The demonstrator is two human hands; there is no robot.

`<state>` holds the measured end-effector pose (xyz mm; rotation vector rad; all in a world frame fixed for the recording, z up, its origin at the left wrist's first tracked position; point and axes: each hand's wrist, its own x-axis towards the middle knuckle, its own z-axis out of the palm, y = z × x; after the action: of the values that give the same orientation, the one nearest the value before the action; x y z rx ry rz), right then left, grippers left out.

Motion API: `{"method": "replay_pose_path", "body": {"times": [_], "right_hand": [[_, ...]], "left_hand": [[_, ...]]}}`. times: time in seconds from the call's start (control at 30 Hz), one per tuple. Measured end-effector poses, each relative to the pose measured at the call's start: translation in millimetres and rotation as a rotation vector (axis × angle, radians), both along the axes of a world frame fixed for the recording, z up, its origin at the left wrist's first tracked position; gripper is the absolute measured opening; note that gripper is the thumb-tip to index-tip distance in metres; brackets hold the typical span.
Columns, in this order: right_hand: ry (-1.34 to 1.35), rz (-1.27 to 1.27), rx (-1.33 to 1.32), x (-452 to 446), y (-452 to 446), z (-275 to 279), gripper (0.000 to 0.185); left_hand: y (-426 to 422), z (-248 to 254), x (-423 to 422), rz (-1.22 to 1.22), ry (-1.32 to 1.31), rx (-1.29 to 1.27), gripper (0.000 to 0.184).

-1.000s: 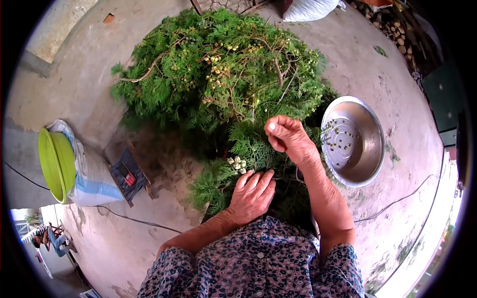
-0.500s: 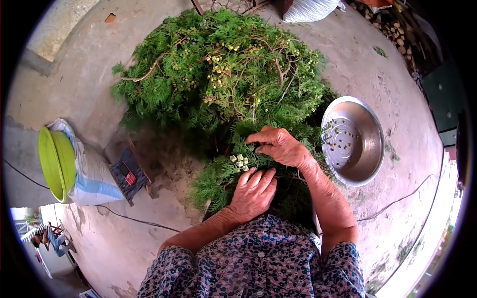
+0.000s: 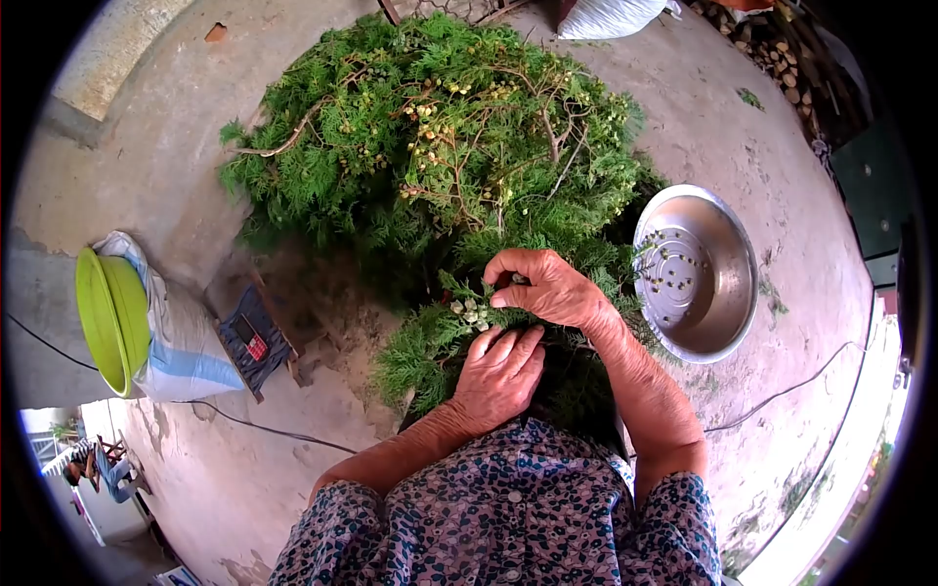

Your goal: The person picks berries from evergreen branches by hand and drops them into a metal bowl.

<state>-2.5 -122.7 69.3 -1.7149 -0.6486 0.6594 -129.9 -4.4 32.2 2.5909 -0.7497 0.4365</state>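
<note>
A leafy evergreen branch (image 3: 422,359) with a cluster of pale green seed cones (image 3: 471,314) lies across my lap. My left hand (image 3: 500,376) is closed on this branch just below the cones, its fingertips bent into the foliage. Right above the cluster, my right hand (image 3: 549,290) curls its thumb and index finger in a pinch; whatever lies between them is too small or hidden to name. Beyond both hands rises a big heap of evergreen branches (image 3: 352,127) bearing many small cones. To the right, a metal basin (image 3: 718,313) holds several loose green cones.
On the left, a yellow-green plastic tub (image 3: 103,317) leans against a white sack (image 3: 186,332). A phone (image 3: 250,334) rests on a small low stool (image 3: 239,356). Cables run over the concrete floor at both sides. Firewood (image 3: 787,63) is stacked at the upper right; another person (image 3: 112,474) is far left.
My right hand has shifted slightly, its thumb and index finger curling closer together over the cones. My left hand stays in place on the branch.
</note>
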Motion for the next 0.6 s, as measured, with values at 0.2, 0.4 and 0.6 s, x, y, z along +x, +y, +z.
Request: {"method": "replay_pose_path", "body": {"times": [0.2, 0.4, 0.6], "right_hand": [[0.215, -0.112, 0.024, -8, 7, -2, 0.025], [-0.264, -0.399, 0.033, 0, 7, -8, 0.026], [0.400, -0.515, 0.332, 2, -15, 14, 0.006]], "left_hand": [[-1, 1, 0, 0.000, 0.003, 0.006, 0.024], [0, 1, -1, 0.004, 0.018, -0.015, 0.024], [2, 3, -2, 0.018, -0.030, 0.002, 0.024]]}}
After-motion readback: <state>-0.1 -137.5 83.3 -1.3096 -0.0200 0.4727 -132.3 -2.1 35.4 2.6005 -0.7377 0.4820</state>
